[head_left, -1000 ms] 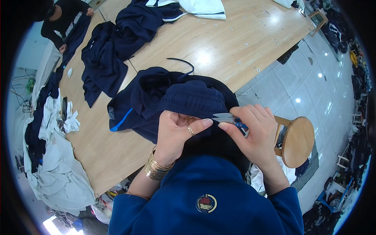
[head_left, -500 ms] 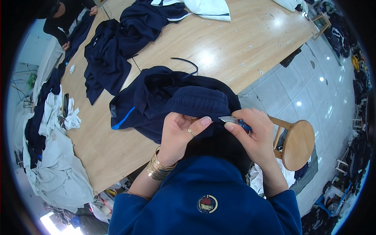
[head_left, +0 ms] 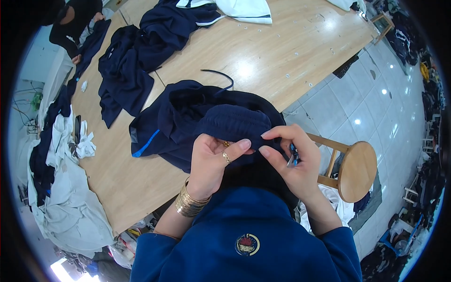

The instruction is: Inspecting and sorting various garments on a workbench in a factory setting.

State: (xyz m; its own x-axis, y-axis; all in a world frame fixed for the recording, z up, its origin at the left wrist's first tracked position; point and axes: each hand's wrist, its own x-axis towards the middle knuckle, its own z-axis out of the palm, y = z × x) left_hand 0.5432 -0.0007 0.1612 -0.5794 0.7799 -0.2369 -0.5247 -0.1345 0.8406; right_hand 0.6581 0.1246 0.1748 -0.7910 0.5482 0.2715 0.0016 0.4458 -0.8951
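A navy garment with a gathered elastic waistband lies bunched at the near edge of the table. My left hand, with a ring and gold bangles, pinches the waistband's lower edge between thumb and fingers. In my right hand the thread snips are tucked against the palm, their small blade pointing down. The thumb and index fingertips of that hand stand slightly apart at the waistband's right end. Whether a thread lies between them is too small to see. A dark cord trails from the garment onto the table.
Further navy garments and a white one lie across the wooden table. White cloth hangs over its left edge. A round wooden stool stands at my right. At the far left, a co-worker handles dark cloth.
The snips have swung from pointing at the waistband back into my right palm. That hand's thumb and index finger have come up to the waistband. My left hand keeps its pinch.
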